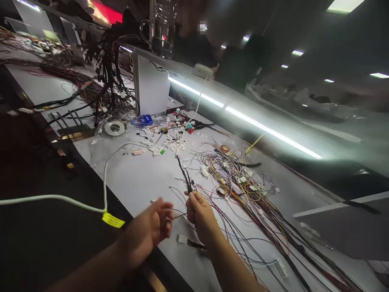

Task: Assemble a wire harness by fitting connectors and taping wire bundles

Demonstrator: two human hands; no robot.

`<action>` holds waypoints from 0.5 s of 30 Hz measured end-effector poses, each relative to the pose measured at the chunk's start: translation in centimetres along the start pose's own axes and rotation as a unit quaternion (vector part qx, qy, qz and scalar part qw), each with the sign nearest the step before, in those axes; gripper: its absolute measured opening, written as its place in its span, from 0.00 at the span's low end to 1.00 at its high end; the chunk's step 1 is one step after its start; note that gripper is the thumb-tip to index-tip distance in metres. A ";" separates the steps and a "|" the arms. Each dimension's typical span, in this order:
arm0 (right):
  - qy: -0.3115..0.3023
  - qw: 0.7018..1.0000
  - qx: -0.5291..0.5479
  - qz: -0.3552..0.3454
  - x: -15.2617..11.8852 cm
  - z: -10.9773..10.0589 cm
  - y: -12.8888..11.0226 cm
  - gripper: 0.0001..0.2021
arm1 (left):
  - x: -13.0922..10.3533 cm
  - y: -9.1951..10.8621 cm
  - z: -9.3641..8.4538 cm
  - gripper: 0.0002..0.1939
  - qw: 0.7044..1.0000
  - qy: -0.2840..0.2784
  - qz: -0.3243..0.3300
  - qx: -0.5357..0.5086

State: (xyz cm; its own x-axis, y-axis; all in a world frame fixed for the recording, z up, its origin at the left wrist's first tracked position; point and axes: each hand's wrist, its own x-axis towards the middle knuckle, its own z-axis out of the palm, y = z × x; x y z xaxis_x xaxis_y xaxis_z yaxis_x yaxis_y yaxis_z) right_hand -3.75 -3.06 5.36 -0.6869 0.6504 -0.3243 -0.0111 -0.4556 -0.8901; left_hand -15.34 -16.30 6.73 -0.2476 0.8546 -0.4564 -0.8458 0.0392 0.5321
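Observation:
My right hand (200,215) is closed around a black-sleeved wire harness (184,172). Two dark branches of it stick up past the thumb, one ending in a small connector over the white table. To the left, my left hand (148,231) is raised with its fingers loosely curled and apart, smeared by motion; I make out nothing held in it. A tiny shiny spot shows at its index finger, too blurred to name. Below my right hand, a white connector (182,239) on a dark cable lies on the tabletop.
Bundled wires (258,207) run along the table's right side, with tape rolls (223,190) among them. Loose connectors (174,144), a plastic bottle (148,119) and a white spool (114,128) lie farther back. A white cable (60,197) with a yellow tag (113,219) crosses the left edge.

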 end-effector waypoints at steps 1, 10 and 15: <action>0.013 0.999 0.035 -0.019 -0.5 0.0 0.0 0.17 | -0.1 -1.0 0.6 0.13 0.999 -0.018 0.000 0.044; -0.034 0.988 0.032 -0.146 -4.2 -0.3 0.9 0.15 | 2.8 0.7 5.1 0.19 0.894 -0.144 0.156 0.394; -0.052 0.936 -0.283 -0.202 -5.4 -1.7 -1.3 0.15 | 2.9 2.3 6.0 0.15 0.911 -0.144 0.120 0.366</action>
State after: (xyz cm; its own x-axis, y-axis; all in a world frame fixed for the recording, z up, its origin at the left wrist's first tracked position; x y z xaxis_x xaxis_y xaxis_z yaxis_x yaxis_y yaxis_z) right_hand 1.16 -4.91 7.76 -0.7772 0.6237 0.0831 0.0812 0.2303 -0.9697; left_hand -15.13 -10.57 10.89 -0.1607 0.9804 -0.1136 -0.2148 0.0776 0.9736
